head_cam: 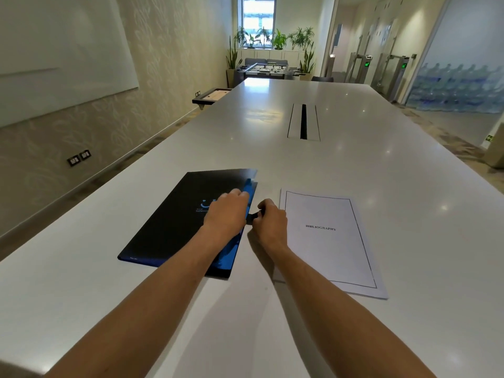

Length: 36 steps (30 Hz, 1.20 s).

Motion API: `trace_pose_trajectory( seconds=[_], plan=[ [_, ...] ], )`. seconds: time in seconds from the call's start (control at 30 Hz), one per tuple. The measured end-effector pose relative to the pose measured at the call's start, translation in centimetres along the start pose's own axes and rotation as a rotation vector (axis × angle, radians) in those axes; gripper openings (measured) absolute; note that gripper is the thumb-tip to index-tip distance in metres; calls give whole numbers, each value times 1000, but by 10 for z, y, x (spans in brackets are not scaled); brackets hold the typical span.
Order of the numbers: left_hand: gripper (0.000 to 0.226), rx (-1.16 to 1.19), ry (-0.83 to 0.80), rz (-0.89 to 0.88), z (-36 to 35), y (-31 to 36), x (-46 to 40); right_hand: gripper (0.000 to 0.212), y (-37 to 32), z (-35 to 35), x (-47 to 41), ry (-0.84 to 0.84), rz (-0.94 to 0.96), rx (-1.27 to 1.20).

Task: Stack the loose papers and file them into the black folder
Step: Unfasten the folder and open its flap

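You have two hands in view, the left point(225, 211) and the right point(270, 222), one on each side of the folder's edge. There is one black folder point(174, 225) and one stack of papers point(331, 241); how many sheets it holds cannot be told from its edge, though more than one shows. All of this lies on one long bench point(354, 170), which has one cable slot point(303, 121). Beyond it you can count one foosball table point(268, 69) and two wall sockets point(79, 157).
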<state>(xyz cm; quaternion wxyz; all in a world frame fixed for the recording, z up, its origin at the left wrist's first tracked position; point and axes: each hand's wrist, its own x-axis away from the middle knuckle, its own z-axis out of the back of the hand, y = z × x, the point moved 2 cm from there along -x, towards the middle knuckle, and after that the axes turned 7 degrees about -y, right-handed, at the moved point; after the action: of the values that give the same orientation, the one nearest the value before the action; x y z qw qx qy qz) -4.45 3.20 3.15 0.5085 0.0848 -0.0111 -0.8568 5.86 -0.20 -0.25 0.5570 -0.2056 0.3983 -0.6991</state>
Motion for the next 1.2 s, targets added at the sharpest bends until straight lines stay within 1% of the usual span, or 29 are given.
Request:
trace_pose_trajectory(
  seconds=[0.07, 0.17, 0.23, 0.3, 0.37, 0.4, 0.43, 0.5, 0.53, 0.57, 0.6, 0.67, 0.8, 0.9, 0.93, 1.0, 1.1, 1.2],
  plan=[
    [41, -142, 20, 22, 16, 0, -5, 20, -2, 3, 0, -7, -8, -13],
    [40, -318, 46, 51, 41, -8, -11, 22, -4, 6, -1, 5, -16, -38],
    [36, -433, 8, 37, 57, -17, -11, 23, -7, 8, -2, 28, -5, -61],
    [31, -536, -70, 29, 68, -24, -9, 24, -12, 12, -3, 57, 18, -88],
    [32, -547, -125, 59, 75, -28, -6, 25, -18, 16, -5, 85, 44, -110],
    [39, -511, -140, 92, 77, -31, -5, 24, -21, 17, -6, 95, 57, -119],
    [54, -477, -150, 139, 77, -34, -5, 23, -24, 18, -8, 106, 69, -125],
    [93, -458, -180, 212, 74, -41, -5, 23, -28, 19, -10, 128, 86, -130],
    [108, -473, -188, 225, 72, -42, -4, 23, -30, 20, -10, 136, 93, -133],
    [116, -499, -194, 228, 70, -42, -3, 23, -31, 20, -11, 142, 99, -134],
    [120, -527, -194, 226, 69, -41, -1, 23, -32, 20, -11, 146, 104, -136],
    [118, -546, -195, 227, 67, -38, 1, 23, -33, 20, -10, 151, 116, -141],
    [99, -490, -241, 248, 70, -28, 4, 23, -36, 22, -7, 149, 144, -166],
    [73, -268, -199, 194, 75, -20, 6, 23, -36, 23, -6, 144, 141, -168],
    [68, -181, -177, 168, 76, -20, 5, 24, -35, 23, -6, 138, 133, -165],
    [73, -59, -168, 124, 75, -23, 4, 25, -32, 24, -6, 123, 111, -158],
    [83, -26, -180, 74, 70, -28, -2, 27, -26, 26, -7, 94, 80, -156],
    [77, -15, -171, 74, 68, -27, -8, 28, -21, 30, -6, 60, 61, -161]
  ],
)
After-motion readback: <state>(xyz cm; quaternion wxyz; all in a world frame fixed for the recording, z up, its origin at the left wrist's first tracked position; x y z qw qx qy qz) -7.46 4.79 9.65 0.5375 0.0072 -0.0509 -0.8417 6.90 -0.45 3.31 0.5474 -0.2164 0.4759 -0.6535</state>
